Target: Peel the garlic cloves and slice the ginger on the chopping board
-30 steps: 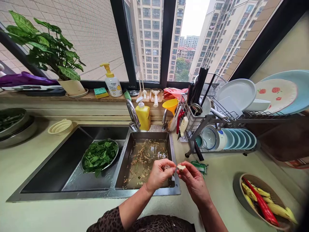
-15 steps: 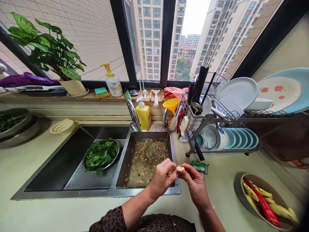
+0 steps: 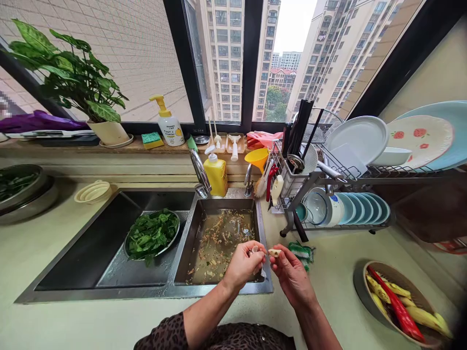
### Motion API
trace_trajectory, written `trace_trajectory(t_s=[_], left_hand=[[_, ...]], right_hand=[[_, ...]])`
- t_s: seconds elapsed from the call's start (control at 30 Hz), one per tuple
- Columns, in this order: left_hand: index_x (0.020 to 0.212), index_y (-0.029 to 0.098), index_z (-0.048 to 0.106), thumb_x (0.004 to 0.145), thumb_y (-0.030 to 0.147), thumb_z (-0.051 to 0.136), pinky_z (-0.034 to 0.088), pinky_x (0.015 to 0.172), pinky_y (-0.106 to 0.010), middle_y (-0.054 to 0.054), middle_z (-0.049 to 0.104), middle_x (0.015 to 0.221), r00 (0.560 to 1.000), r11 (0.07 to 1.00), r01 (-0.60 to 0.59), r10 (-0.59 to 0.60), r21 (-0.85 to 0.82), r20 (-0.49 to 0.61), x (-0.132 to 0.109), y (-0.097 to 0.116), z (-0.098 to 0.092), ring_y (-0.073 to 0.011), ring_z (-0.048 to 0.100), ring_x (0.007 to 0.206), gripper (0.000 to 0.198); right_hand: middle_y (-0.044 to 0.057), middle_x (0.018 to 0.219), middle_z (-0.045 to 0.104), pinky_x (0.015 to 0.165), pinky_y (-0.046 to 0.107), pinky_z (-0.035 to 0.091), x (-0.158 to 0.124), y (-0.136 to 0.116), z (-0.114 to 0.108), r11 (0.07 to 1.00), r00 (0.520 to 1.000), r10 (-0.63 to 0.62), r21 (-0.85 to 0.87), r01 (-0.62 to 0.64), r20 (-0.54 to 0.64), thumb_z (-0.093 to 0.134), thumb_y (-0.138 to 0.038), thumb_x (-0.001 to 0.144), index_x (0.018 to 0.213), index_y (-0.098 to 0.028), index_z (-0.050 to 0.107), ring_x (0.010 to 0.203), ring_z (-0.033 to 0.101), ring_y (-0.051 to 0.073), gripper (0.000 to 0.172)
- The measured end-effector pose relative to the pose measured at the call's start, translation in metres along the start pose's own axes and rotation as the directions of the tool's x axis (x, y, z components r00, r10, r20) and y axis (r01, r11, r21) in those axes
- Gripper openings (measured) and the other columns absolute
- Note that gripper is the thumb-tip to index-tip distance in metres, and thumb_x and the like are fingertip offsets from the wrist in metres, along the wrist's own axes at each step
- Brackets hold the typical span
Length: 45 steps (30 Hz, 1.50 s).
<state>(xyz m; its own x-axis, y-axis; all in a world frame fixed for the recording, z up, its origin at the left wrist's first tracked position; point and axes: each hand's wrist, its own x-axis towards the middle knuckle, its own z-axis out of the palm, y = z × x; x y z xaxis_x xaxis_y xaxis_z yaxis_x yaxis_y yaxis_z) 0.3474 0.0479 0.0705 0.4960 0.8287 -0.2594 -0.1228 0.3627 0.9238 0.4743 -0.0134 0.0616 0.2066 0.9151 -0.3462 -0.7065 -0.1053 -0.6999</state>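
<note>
Countertop (image 3: 36,253) with sink (image 3: 146,293), dish rack (image 3: 305,190), bowl (image 3: 359,283)

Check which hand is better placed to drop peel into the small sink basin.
Left, probably. The left hand hangs over the front edge of the basin with a pale scrap at its fingers; the right hand pinches the clove farther right, by the counter.

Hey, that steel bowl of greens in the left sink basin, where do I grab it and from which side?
Take the steel bowl by its bare rim at opposite sides, coming down from above. It sits low in the sink basin, whose walls block a sideways reach, and loose greens fill it. The right hand pinches a garlic clove, the left hand garlic skin.
</note>
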Motion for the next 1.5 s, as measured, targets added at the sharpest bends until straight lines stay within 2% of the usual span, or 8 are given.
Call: trace_trajectory(t_s=[0.27, 0.43, 0.6, 0.8, 1.03, 1.17, 1.37, 1.5], left_hand=[[0.067, 0.013, 0.051, 0.06, 0.042, 0.073, 0.022, 0.035, -0.016, 0.004, 0.052, 0.05, 0.996, 0.988, 0.057, -0.047, -0.144, 0.075, 0.003, -0.007, 0.006, -0.0029, 0.034, 0.037, 0.038], [0.069, 0.012, 0.053, 0.061, 0.046, 0.072, 0.026, 0.037, -0.016, 0.003, 0.052, 0.051, 0.999, 0.997, 0.03, -0.028, -0.067, 0.033, 0.001, -0.007, 0.006, -0.0041, 0.038, 0.04, 0.039], [0.069, 0.013, 0.051, 0.067, 0.045, 0.066, 0.027, 0.039, -0.016, 0.005, 0.047, 0.051, 0.992, 0.999, -0.029, 0.026, 0.017, 0.126, -0.005, 0.003, 0.001, -0.0033, 0.034, 0.041, 0.035], [0.071, 0.015, 0.048, 0.067, 0.049, 0.066, 0.025, 0.039, -0.016, 0.008, 0.04, 0.05, 0.963, 0.999, -0.015, 0.023, -0.032, 0.268, -0.008, 0.001, -0.008, -0.0029, 0.029, 0.04, 0.039], [0.07, 0.014, 0.05, 0.065, 0.037, 0.066, 0.024, 0.039, -0.015, 0.008, 0.04, 0.05, 0.974, 0.999, 0.035, -0.029, -0.023, 0.223, -0.007, -0.007, -0.005, -0.0025, 0.029, 0.041, 0.028], [0.063, 0.015, 0.049, 0.064, 0.026, 0.058, 0.021, 0.036, -0.015, 0.009, 0.038, 0.043, 0.991, 0.996, 0.076, -0.069, -0.052, 0.118, -0.003, -0.009, 0.001, -0.0022, 0.027, 0.036, 0.014], [0.067, 0.014, 0.053, 0.065, 0.032, 0.061, 0.02, 0.032, -0.015, 0.004, 0.054, 0.047, 0.984, 0.985, 0.128, -0.112, -0.114, 0.141, 0.001, -0.003, 0.004, -0.0025, 0.032, 0.031, 0.02], [0.068, 0.013, 0.053, 0.066, 0.04, 0.065, 0.021, 0.032, -0.016, 0.003, 0.055, 0.048, 0.981, 0.99, 0.1, -0.081, -0.103, 0.176, 0.002, -0.001, 0.005, -0.0024, 0.033, 0.03, 0.03]], right_hand=[[0.002, 0.078, 0.071, 0.066, 0.027, 0.051, 0.006, 0.01, -0.009, 0.925, 0.971, -0.239, -0.303, 0.229, 0.004, 0.075, -0.036, 0.067, 0.089, -0.022, 0.072, 0.066, 0.06, 0.014, 0.026], [0.005, 0.087, 0.07, 0.074, 0.032, 0.051, -0.001, 0.006, -0.005, 0.708, 0.903, -0.419, -0.589, 0.39, 0.093, 0.068, -0.033, 0.074, 0.087, -0.02, 0.072, 0.079, 0.062, 0.019, 0.019], [0.006, 0.09, 0.068, 0.074, 0.03, 0.051, -0.013, 0.002, 0.004, 0.485, 0.817, -0.513, -0.697, 0.528, 0.262, 0.06, -0.023, 0.082, 0.092, -0.023, 0.07, 0.082, 0.063, 0.019, 0.014], [0.008, 0.091, 0.069, 0.073, 0.032, 0.054, -0.021, 0.002, 0.009, 0.206, 0.681, -0.575, -0.725, 0.657, 0.454, 0.057, -0.016, 0.083, 0.1, -0.024, 0.069, 0.083, 0.064, 0.02, 0.023], [0.009, 0.099, 0.069, 0.078, 0.033, 0.055, -0.024, 0.012, 0.005, 0.046, 0.584, -0.61, -0.712, 0.701, 0.535, 0.053, -0.01, 0.084, 0.114, -0.028, 0.063, 0.091, 0.065, 0.02, 0.037], [0.01, 0.103, 0.068, 0.082, 0.035, 0.053, -0.023, 0.013, 0.003, 0.134, 0.642, -0.588, -0.723, 0.678, 0.493, 0.054, -0.014, 0.084, 0.112, -0.027, 0.065, 0.095, 0.063, 0.022, 0.033], [0.006, 0.086, 0.072, 0.073, 0.036, 0.056, -0.013, 0.007, -0.006, 0.788, 0.937, -0.326, -0.511, 0.343, 0.125, 0.061, -0.036, 0.081, 0.096, -0.022, 0.07, 0.073, 0.067, 0.019, 0.023], [0.007, 0.092, 0.071, 0.076, 0.037, 0.055, -0.014, 0.001, -0.01, 0.817, 0.954, -0.284, -0.495, 0.295, 0.098, 0.064, -0.038, 0.079, 0.099, -0.021, 0.07, 0.078, 0.066, 0.021, 0.027]])
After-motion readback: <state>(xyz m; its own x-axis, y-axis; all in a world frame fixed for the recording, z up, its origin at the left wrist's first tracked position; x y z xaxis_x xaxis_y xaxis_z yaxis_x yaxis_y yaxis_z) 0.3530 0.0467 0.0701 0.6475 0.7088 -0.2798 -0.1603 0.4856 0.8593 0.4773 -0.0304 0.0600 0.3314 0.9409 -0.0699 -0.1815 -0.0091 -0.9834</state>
